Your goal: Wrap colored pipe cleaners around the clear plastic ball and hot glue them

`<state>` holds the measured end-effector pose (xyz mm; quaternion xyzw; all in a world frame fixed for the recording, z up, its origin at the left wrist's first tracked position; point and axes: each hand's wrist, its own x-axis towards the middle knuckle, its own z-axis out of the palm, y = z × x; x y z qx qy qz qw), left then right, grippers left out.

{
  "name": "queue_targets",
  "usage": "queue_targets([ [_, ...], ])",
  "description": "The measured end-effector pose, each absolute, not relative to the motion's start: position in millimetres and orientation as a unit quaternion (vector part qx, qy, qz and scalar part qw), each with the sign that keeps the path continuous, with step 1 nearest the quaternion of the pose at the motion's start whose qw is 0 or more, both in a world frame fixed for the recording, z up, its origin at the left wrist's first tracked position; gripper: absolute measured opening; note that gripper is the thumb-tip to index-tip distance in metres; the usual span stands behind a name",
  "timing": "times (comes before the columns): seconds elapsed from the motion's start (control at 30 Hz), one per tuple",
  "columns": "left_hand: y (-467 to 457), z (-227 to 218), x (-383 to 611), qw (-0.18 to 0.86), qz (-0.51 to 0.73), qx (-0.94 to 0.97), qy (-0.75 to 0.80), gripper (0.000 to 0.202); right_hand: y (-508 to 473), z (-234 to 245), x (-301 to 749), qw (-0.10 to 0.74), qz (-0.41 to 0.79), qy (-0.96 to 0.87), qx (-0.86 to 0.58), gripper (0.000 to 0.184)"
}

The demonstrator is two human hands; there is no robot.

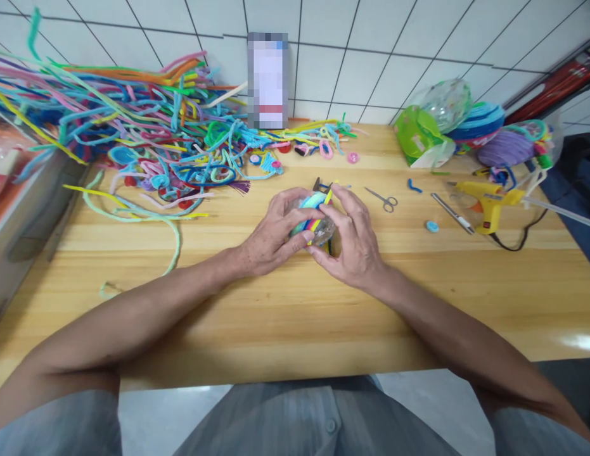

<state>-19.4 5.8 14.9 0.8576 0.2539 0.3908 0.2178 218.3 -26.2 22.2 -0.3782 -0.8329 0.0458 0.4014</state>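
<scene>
Between my hands, over the middle of the table, is a small clear plastic piece point(324, 232) with blue, light green, pink and yellow pipe cleaners wrapped round it. My left hand point(280, 233) grips its left side, fingers over the top and thumb at the front. On the other side my right hand point(354, 244) has its fingers bent, pressing a yellow pipe cleaner point(329, 196) against the piece. Dark-handled pliers point(317, 185) lie just behind, partly covered by the hands. Much of the wrapped piece is hidden under my fingers.
A tangled heap of pipe cleaners point(147, 133) covers the back left. A phone point(267, 82) leans on the tiled wall. Scissors point(383, 199), a blue bottle cap point(432, 226), a cutter knife point(454, 214) and a yellow glue gun point(489, 201) lie right, before a green packet point(421, 136) and wrapped bundles.
</scene>
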Motion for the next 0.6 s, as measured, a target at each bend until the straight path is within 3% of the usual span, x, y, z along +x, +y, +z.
queue_targets([
  [0.6, 5.5, 14.7, -18.9, 0.214, 0.393, 0.854, 0.265, 0.041, -25.8, 16.4, 214.4, 0.406, 0.089, -0.83, -0.372, 0.081],
])
